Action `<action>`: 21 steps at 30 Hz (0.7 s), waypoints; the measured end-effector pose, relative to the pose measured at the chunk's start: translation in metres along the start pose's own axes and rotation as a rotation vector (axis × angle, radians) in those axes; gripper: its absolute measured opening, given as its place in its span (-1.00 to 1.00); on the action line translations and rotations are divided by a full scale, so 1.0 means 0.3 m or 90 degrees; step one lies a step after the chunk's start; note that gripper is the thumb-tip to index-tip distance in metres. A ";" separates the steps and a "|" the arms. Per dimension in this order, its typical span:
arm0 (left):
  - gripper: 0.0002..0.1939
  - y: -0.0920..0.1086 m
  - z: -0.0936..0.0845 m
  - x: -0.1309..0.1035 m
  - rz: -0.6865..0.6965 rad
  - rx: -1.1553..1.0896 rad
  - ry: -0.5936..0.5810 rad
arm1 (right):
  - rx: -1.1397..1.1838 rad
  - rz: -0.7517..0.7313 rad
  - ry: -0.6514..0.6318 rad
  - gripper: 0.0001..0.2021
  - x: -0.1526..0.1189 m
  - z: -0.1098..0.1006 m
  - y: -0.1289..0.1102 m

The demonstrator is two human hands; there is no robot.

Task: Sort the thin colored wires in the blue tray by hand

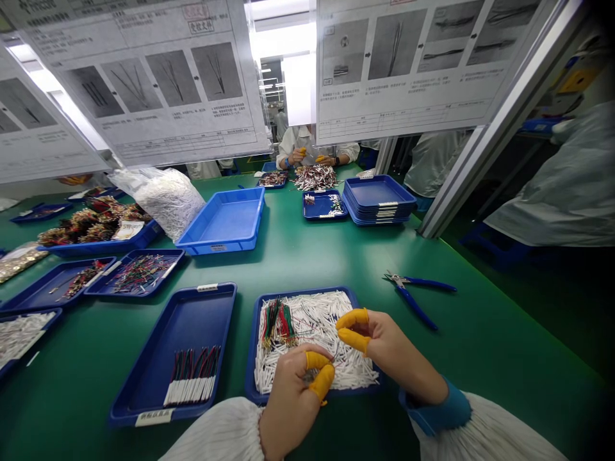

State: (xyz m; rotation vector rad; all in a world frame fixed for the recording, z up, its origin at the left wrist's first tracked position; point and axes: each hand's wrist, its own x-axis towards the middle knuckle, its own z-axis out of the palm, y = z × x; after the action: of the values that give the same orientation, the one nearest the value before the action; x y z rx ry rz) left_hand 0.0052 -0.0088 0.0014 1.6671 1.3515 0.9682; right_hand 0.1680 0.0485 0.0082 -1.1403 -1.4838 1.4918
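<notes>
My left hand (295, 397), with yellow finger cots on thumb and forefinger, pinches thin dark wires over the front of a blue tray (355, 296) filled with white sleeves (273, 378). Just right of it and higher, my right hand (384, 342) bends its yellow-covered thumb and forefinger toward the wires' upper part; whether its fingertips hold a wire is too small to tell. Red, green and black wires (277, 323) lie in a bundle on the sleeves at the tray's back left. In another blue tray (177, 320) on the left, wires with white sleeves (191, 390) lie in a row.
Blue-handled cutters (418, 301) lie open at the right. Behind stand an empty light-blue bin (221, 221), stacked trays (379, 198), a small tray (325, 205) and a plastic bag (168, 202). More filled trays line the left. A person (307, 150) works across the table. Instruction sheets (163, 83) hang above.
</notes>
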 end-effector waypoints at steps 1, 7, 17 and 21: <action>-0.88 -0.001 0.001 -0.001 0.001 0.002 0.000 | 0.019 0.010 -0.006 -0.88 0.000 0.000 0.000; -0.88 -0.004 0.003 -0.006 0.004 0.007 0.006 | 0.038 0.001 -0.077 -0.86 -0.010 0.004 -0.024; -0.92 -0.013 0.001 0.009 -0.018 -0.117 0.056 | 0.058 0.010 -0.052 -0.69 -0.020 0.003 -0.050; -0.92 -0.025 0.004 0.007 -0.032 -0.173 0.054 | 0.110 0.020 -0.065 -0.77 -0.023 0.036 -0.050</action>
State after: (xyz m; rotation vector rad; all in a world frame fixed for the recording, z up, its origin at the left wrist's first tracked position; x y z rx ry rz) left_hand 0.0036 -0.0058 -0.0057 1.3965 1.2480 1.1486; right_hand 0.1591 0.0393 0.0231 -1.0012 -1.3798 1.6862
